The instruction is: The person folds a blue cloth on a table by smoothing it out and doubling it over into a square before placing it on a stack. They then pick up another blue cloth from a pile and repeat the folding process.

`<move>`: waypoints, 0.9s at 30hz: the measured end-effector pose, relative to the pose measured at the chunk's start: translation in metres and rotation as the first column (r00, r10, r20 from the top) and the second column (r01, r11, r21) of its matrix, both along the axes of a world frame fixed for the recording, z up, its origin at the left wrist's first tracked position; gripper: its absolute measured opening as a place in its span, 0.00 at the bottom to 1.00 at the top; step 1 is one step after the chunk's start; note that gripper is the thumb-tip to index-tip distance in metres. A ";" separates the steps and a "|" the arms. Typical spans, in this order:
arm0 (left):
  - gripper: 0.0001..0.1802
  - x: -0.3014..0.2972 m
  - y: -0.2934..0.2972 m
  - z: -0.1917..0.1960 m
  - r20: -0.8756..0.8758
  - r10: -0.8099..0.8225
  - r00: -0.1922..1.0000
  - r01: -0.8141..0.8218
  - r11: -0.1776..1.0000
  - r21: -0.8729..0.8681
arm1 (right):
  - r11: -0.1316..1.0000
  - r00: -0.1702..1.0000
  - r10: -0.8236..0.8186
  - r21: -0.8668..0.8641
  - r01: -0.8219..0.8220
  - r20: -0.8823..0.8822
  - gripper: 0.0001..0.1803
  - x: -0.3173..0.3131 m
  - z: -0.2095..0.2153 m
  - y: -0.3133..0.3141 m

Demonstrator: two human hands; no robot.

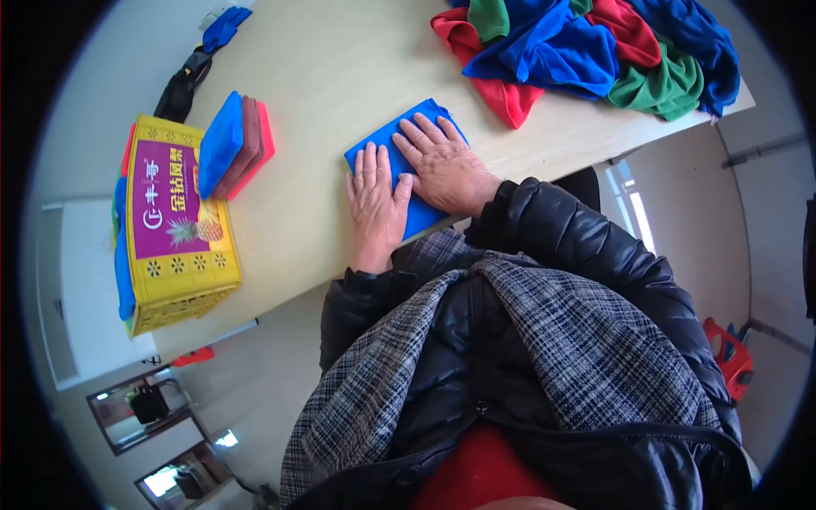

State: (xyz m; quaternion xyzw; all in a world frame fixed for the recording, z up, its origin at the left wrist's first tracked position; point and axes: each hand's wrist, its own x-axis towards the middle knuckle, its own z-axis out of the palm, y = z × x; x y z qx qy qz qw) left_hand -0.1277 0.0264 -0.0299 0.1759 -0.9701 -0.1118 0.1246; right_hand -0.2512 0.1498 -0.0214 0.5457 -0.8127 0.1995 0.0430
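Observation:
A folded blue cloth lies near the table's front edge. Both of my hands rest flat on top of it. My left hand covers its left side, fingers stretched out and pointing away from me. Across its right side lies my right hand, turned inward with the fingers spread toward the far left. Parts of the cloth are hidden beneath my palms.
Left of my hands, folded blue, brown and red cloths stand beside a yellow plastic basket with a purple label. A loose pile of blue, red and green cloths lies far right. A black bundle sits behind the basket.

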 end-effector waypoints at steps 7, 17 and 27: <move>0.39 -0.001 -0.003 -0.003 0.021 -0.018 1.000 0.019 0.997 -0.068 | 0.999 0.997 -0.039 -0.010 0.040 0.066 0.37 -0.013 -0.004 0.000; 0.40 0.007 0.002 0.000 0.021 0.016 1.000 -0.014 0.995 -0.102 | 0.992 0.991 -0.120 -0.036 0.123 0.062 0.38 -0.019 -0.010 0.006; 0.40 0.012 -0.002 0.008 -0.016 0.147 0.989 -0.148 0.987 -0.057 | 0.984 0.986 -0.156 -0.100 0.150 -0.058 0.34 -0.020 0.001 0.017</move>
